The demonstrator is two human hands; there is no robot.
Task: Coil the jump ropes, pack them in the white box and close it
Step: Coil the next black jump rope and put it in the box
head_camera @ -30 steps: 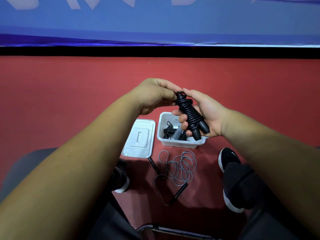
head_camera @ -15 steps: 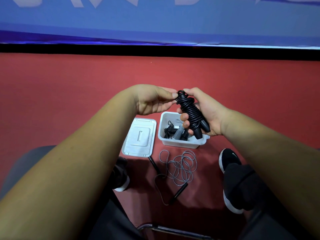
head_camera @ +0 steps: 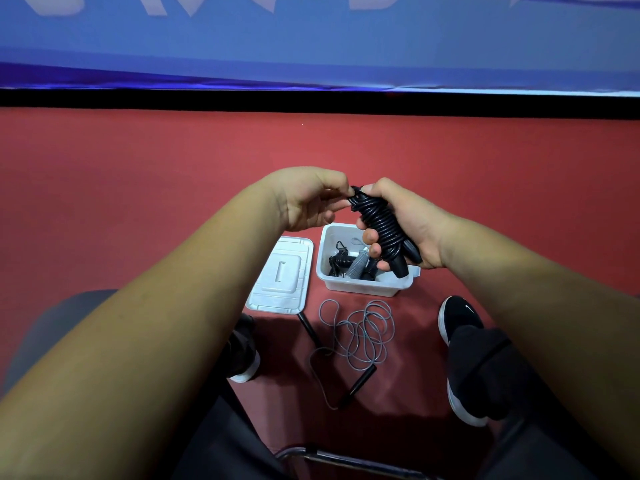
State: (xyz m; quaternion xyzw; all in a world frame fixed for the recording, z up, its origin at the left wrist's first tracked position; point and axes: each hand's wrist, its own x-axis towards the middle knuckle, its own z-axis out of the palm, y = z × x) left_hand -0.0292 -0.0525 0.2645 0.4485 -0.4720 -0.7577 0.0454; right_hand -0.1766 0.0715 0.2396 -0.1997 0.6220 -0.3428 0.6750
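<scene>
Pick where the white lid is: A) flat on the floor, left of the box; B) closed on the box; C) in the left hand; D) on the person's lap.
A: the lid lies flat on the floor beside the open box.

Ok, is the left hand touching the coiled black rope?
Touching: head view shows the left hand pinching the top of the coiled black rope held by the right hand.

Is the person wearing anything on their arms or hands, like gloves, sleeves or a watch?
No. The left arm and right arm are bare, with no sleeves in view. The left hand and right hand have no gloves, and no watch, band or ring shows.
</scene>
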